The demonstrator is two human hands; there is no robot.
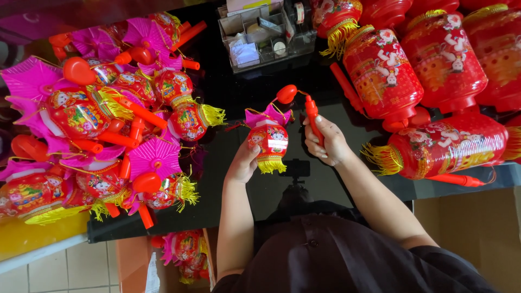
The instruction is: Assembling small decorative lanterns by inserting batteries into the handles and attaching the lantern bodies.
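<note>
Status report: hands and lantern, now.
Left hand grips small lantern. Right hand grips its red handle. Lantern piles flank both sides.

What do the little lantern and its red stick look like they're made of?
The little lantern looks like glossy printed plastic or foil, since its red body shines; its yellow fringe seems to be thread or tinsel. The red stick in the right hand looks like smooth moulded plastic.

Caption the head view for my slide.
Left hand steadies a small lantern; right hand grips its red handle.
</note>
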